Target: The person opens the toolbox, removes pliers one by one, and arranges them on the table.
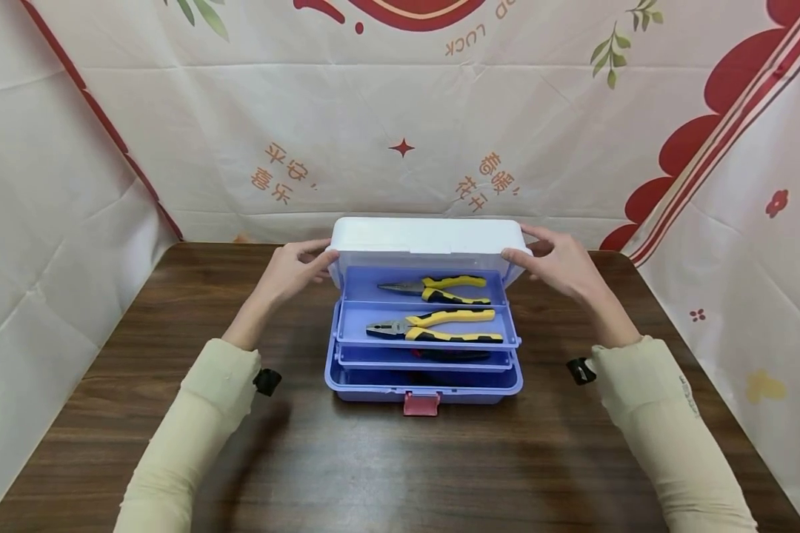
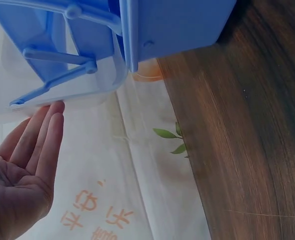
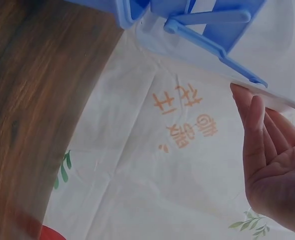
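A blue toolbox point(image 1: 367, 396) with a translucent white lid point(image 1: 427, 235) stands open on the table, its stepped trays point(image 1: 353, 326) raised. My left hand point(image 1: 293, 268) grips the lid's left end, thumb at the front edge and fingers along the side. At the right end my right hand point(image 1: 556, 260) holds the lid the same way. Needle-nose pliers point(image 1: 440, 289) with yellow and black handles lie in the top tray. Below them rest combination pliers point(image 1: 436, 326), also yellow and black. A dark tool point(image 1: 453, 355) with a bit of red shows partly in the lower tray.
The toolbox sits toward the back of a dark wood table point(image 1: 373, 459). A printed white cloth point(image 1: 400, 111) hangs close behind the lid and along both sides. A red latch point(image 1: 421, 404) hangs at the box front. Blue hinge arms point(image 2: 52, 85) join trays and lid.
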Tool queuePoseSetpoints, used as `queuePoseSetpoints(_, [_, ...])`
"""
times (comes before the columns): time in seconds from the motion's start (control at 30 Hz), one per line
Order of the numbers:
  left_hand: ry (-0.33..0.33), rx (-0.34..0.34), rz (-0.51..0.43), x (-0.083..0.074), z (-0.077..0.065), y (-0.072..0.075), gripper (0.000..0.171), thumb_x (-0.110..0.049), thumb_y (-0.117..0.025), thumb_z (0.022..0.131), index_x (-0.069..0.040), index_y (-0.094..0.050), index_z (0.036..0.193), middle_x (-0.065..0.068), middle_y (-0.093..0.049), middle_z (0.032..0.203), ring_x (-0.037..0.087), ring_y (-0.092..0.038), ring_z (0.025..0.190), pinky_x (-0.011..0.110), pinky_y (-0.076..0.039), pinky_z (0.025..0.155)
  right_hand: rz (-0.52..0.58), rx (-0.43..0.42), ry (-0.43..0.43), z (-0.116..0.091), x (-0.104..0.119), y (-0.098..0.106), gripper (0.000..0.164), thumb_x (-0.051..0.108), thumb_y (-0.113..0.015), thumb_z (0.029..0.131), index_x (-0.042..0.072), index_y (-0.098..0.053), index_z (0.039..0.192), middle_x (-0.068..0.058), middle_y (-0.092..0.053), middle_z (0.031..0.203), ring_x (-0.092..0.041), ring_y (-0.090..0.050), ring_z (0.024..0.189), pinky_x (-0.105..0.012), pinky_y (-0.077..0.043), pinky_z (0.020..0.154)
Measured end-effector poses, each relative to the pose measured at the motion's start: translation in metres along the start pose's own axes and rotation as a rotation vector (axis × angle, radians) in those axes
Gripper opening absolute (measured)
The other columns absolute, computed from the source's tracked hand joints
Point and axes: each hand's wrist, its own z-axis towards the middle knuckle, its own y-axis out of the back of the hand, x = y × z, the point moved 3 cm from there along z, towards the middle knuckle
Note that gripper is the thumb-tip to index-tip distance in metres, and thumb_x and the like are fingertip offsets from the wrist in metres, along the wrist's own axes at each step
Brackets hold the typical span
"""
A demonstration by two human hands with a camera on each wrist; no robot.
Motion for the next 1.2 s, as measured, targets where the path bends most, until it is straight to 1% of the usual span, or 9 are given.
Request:
queuePoseSetpoints(0.13, [0.023,0.008,-0.067,0.004,0.009,0.001,0.054,-0.044,-0.053,0.085,-0.004,-0.054,0.120,0.018,-0.061,0.101,0.029,-0.062,0.079,0.032,-0.051,0.066,-0.002,0.014,-0.042,0.010,0.000,0.001,0.073,0.057,-0.055,0.077,0.012,-0.041,0.133,-0.021,-0.057,0.107,-0.024,-0.060,0.067,-0.039,-0.048,0.064])
queuePoseSetpoints(0.27, [0.047,-0.013,-0.155,0.010,0.016,0.000,0.058,-0.047,-0.052,0.085,0.001,-0.056,0.117,0.021,-0.062,0.094,0.030,-0.062,0.080,0.034,-0.050,0.068,0.023,-0.016,-0.073,0.021,-0.003,0.000,0.073,0.061,-0.051,0.077,0.008,-0.047,0.129,-0.019,-0.056,0.109,-0.024,-0.059,0.071,-0.033,-0.047,0.061])
queuePoseSetpoints(0.47, [0.080,-0.090,-0.346,0.023,0.021,-0.005,0.057,-0.043,-0.055,0.084,0.007,-0.057,0.111,0.025,-0.061,0.092,0.036,-0.060,0.082,0.041,-0.048,0.073,0.214,-0.046,-0.076,0.030,-0.018,-0.006,0.067,0.056,-0.046,0.083,0.000,-0.055,0.119,-0.020,-0.051,0.117,-0.035,-0.058,0.087,-0.033,-0.050,0.067])
queuePoseSetpoints(0.53, [0.081,-0.123,-0.388,0.026,0.021,-0.008,0.053,-0.039,-0.057,0.085,0.009,-0.058,0.109,0.026,-0.061,0.092,0.037,-0.060,0.082,0.041,-0.048,0.072,0.337,-0.032,-0.061,0.037,-0.038,-0.011,0.061,0.052,-0.050,0.083,0.001,-0.058,0.115,-0.019,-0.053,0.115,-0.035,-0.059,0.087,-0.037,-0.050,0.069])
queuePoseSetpoints(0.7, [0.064,-0.193,-0.461,0.034,0.024,-0.018,0.044,-0.028,-0.059,0.085,0.010,-0.059,0.107,0.026,-0.061,0.092,0.031,-0.062,0.080,0.037,-0.049,0.071,0.502,-0.018,-0.090,0.056,-0.095,-0.033,0.054,0.049,-0.055,0.082,0.003,-0.062,0.110,-0.018,-0.060,0.105,-0.029,-0.061,0.084,-0.042,-0.049,0.071])
queuePoseSetpoints(0.77, [0.055,-0.210,-0.467,0.039,0.024,-0.023,0.041,-0.024,-0.060,0.085,0.010,-0.059,0.107,0.025,-0.060,0.094,0.027,-0.062,0.080,0.037,-0.049,0.072,0.481,-0.029,-0.140,0.058,-0.109,-0.045,0.058,0.051,-0.053,0.082,0.001,-0.061,0.111,-0.021,-0.059,0.104,-0.030,-0.061,0.086,-0.044,-0.047,0.073])
queuePoseSetpoints(0.9, [0.049,-0.212,-0.432,0.048,0.022,-0.032,0.034,-0.017,-0.059,0.086,0.008,-0.059,0.109,0.024,-0.059,0.100,0.025,-0.062,0.083,0.039,-0.047,0.074,0.507,-0.059,-0.229,0.063,-0.141,-0.071,0.054,0.052,-0.057,0.079,0.008,-0.064,0.109,-0.012,-0.064,0.097,-0.023,-0.062,0.081,-0.038,-0.050,0.067])
queuePoseSetpoints(1.0, [0.059,-0.189,-0.376,0.052,0.020,-0.040,0.032,-0.011,-0.057,0.087,0.006,-0.056,0.113,0.022,-0.058,0.104,0.025,-0.061,0.087,0.032,-0.048,0.073,0.511,-0.097,-0.253,0.058,-0.141,-0.080,0.051,0.053,-0.057,0.078,0.013,-0.065,0.107,-0.005,-0.066,0.089,-0.017,-0.062,0.073,-0.032,-0.051,0.061])
queuePoseSetpoints(1.2, [0.075,-0.141,-0.288,0.057,0.019,-0.050,0.036,-0.001,-0.054,0.087,0.005,-0.049,0.122,0.022,-0.056,0.110,0.028,-0.057,0.095,0.025,-0.049,0.070,0.476,-0.144,-0.080,0.036,-0.098,-0.075,0.046,0.032,-0.053,0.089,-0.007,-0.057,0.113,-0.013,-0.064,0.089,-0.006,-0.057,0.065,-0.018,-0.046,0.055])
